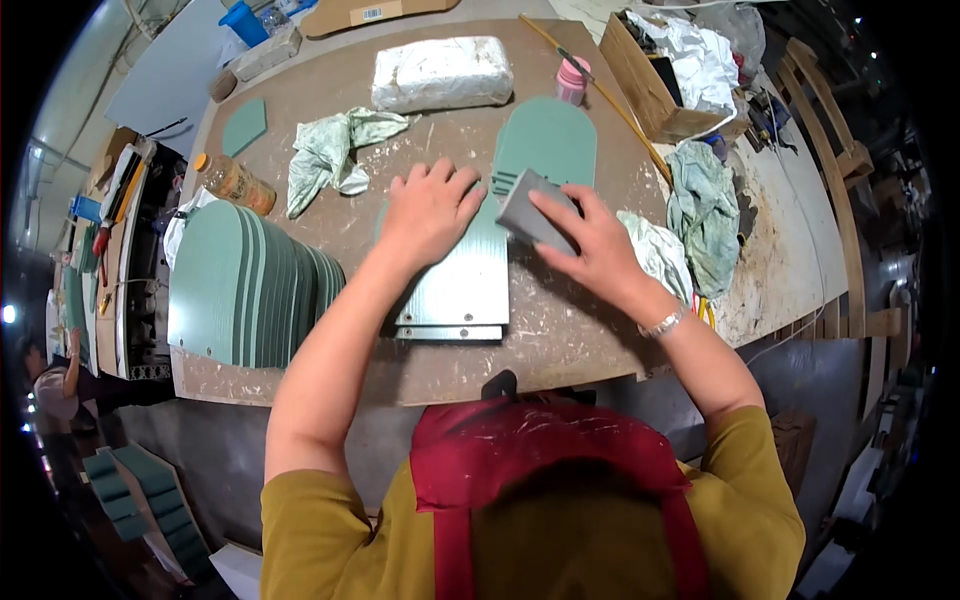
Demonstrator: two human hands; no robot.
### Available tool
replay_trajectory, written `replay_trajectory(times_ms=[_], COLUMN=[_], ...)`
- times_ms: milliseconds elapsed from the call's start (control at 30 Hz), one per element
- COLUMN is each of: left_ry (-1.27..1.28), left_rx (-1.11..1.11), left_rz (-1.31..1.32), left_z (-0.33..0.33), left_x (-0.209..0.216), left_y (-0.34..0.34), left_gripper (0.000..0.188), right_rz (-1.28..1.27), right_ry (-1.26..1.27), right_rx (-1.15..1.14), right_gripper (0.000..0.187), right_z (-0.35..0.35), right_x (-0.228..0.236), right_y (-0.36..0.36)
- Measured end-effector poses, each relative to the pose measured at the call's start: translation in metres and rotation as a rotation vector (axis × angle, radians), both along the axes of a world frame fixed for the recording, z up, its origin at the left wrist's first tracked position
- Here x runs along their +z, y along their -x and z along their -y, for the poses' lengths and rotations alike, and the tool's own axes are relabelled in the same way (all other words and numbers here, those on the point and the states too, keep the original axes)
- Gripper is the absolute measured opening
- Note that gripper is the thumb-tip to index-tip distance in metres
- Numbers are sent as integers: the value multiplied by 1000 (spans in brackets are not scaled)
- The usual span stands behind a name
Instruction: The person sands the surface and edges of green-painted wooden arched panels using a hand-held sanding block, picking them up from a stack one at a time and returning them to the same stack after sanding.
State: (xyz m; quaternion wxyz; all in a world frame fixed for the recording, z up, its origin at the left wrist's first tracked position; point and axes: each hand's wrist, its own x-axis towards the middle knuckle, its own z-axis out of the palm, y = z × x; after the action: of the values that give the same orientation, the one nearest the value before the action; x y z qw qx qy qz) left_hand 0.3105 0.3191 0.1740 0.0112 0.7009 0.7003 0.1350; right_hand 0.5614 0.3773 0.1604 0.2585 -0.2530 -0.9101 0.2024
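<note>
My left hand (pixel 430 215) lies flat, fingers stretched out, on a pale green panel (pixel 460 285) with small holes near its near edge. Another panel shows beneath it. In my right hand (pixel 600 245) is a grey block that looks like a sanding sponge (pixel 528 205), gripped between thumb and fingers. It is tilted at the right edge of the panel, and whether it touches is hard to tell. Just beyond lie green round-topped panels (pixel 550 140). A leaning row of similar panels (pixel 205 290) stands left of my left forearm.
Around the brown tabletop (pixel 560 340) are a wrapped white block (pixel 442 75), a pink jar (pixel 572 80), a long stick (pixel 625 110), a crumpled cloth (pixel 340 155), a bottle (pixel 235 184) and more rags (pixel 703 215). A wooden box (pixel 640 80) stands far right. Another person (pixel 60 385) is at left.
</note>
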Motion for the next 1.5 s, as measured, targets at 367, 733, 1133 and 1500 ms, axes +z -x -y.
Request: replay_trajectory(times_ms=[367, 733, 1133, 1500], left_ry=[-30, -19, -31, 40], left_rx=[-41, -82, -198, -302], left_rz=[46, 51, 157, -49], left_z=[0, 1, 69, 116], left_x=[-7, -7, 21, 11], left_y=[3, -1, -22, -46], left_gripper=[25, 28, 62, 82], right_rz=[-23, -40, 203, 506], right_ry=[-43, 14, 321, 292], right_rx=[50, 134, -212, -108], right_gripper=[63, 68, 58, 51], right_z=[15, 28, -7, -63], right_x=[8, 11, 57, 61], right_y=[5, -4, -17, 90])
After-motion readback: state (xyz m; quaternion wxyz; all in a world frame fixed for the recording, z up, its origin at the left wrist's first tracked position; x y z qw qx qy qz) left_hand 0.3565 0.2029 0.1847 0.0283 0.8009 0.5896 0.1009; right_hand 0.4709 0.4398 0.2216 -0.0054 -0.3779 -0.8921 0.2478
